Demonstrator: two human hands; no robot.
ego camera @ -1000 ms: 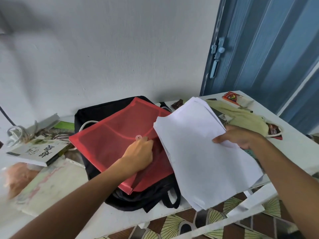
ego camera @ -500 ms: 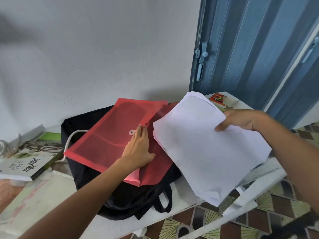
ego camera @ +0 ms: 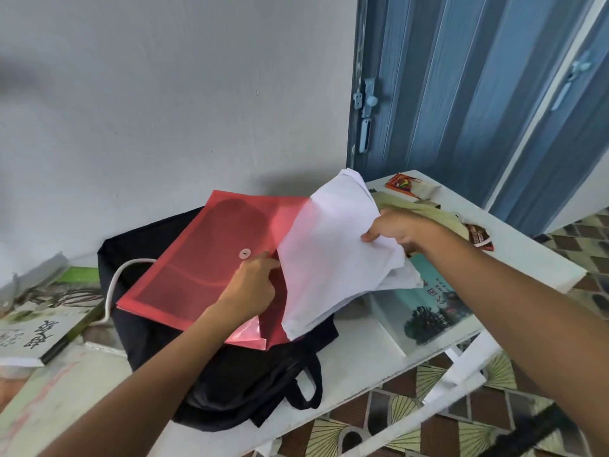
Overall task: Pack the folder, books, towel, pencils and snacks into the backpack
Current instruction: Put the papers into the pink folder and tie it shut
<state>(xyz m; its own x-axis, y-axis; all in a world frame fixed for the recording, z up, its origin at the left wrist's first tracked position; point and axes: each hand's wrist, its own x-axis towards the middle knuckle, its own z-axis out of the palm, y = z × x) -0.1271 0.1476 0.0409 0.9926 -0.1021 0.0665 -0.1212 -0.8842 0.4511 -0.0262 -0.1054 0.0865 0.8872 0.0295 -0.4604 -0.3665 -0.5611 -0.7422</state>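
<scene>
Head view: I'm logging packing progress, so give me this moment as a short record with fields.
left hand: left hand holds open the flap of the red folder
right hand: right hand grips the stack of white paper
paper: partly slid into the folder's opening
folder: lies on top of the black backpack, not inside it
backpack: lies flat on the white table
not yet packed: teal book, towel, both on the table
</scene>
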